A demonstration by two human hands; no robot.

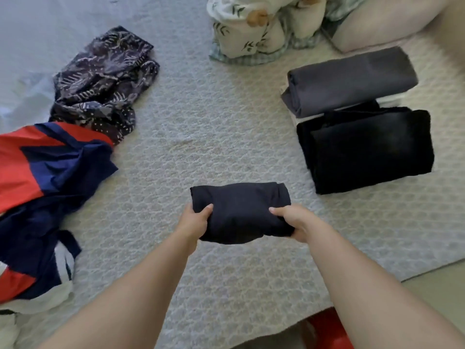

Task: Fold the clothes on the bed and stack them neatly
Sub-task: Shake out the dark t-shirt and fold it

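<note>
Home bedroom, quilted bed cover (226, 127), pillow (392, 18), rolled baby blankets (251, 28), loose laundry (50, 167)

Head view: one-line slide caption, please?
Both hands grip a folded dark garment above the bed, folded stacks alongside.

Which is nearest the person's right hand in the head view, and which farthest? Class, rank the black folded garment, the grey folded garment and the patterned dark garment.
From the right hand:
1. Black folded garment, just beyond it on the right.
2. Grey folded garment, behind the black one, far right.
3. Patterned dark garment, unfolded, across the bed at far left.
</note>
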